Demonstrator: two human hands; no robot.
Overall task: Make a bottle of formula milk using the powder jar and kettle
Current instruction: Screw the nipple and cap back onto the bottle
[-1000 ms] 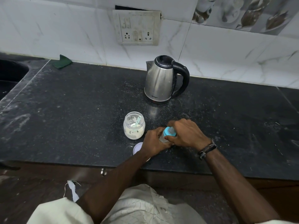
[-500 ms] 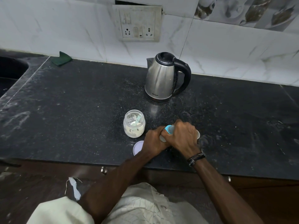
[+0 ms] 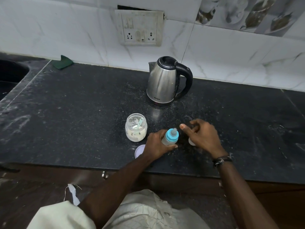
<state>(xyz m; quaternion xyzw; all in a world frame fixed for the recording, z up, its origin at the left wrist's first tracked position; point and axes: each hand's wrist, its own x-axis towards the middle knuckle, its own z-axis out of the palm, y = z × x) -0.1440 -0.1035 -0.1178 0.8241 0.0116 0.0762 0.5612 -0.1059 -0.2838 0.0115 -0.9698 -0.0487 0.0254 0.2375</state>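
1. The bottle (image 3: 170, 137) stands near the front of the dark desk (image 3: 66, 113). Its long side runs up and down, teat on top, leaning a little.
2. The left hand (image 3: 156, 144) has its grip curled round the bottle.
3. The right hand (image 3: 202, 137) sits just beside it, grip loosely bent; something pale peeks from under it, and I cannot tell if it holds that.
4. The open powder jar (image 3: 136, 129) with a scoop stands just left, its lid (image 3: 140, 151) in front. The kettle (image 3: 165, 81) stands behind.
5. The bottle is clear with a blue ring.
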